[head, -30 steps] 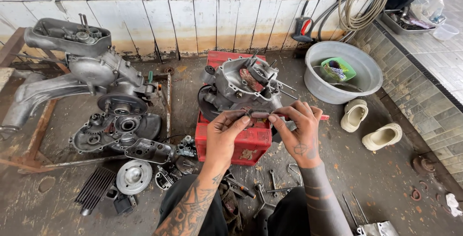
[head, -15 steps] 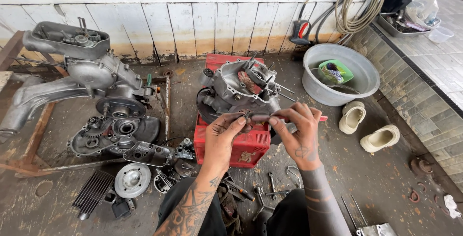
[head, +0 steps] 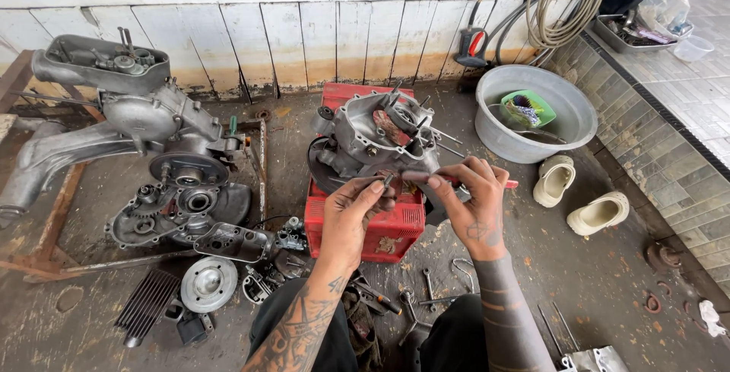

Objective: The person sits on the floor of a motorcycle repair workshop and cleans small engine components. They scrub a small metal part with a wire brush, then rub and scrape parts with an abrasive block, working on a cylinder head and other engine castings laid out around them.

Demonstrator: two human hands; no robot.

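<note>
The engine case (head: 376,140) sits on a red crate (head: 372,212) in front of you, near the wall, tilted with its open side up and studs sticking out to the right. Your left hand (head: 353,216) is at the case's lower front edge, fingers curled, thumb and forefinger pinching a small part too tiny to make out. Your right hand (head: 471,205) is just beside it, fingers closed around a red-handled tool (head: 508,185) whose tip points left toward the case. To your left lie a second engine (head: 137,125) on a rusty frame, a clutch cover (head: 179,212), a round disc (head: 207,284) and a finned cylinder (head: 148,307). Spanners (head: 430,288) lie on the floor between your knees. To the right stand a grey basin (head: 532,113) holding a green tub, and a pair of cream clogs (head: 578,193); a hose (head: 563,7) hangs coiled on the wall.
</note>
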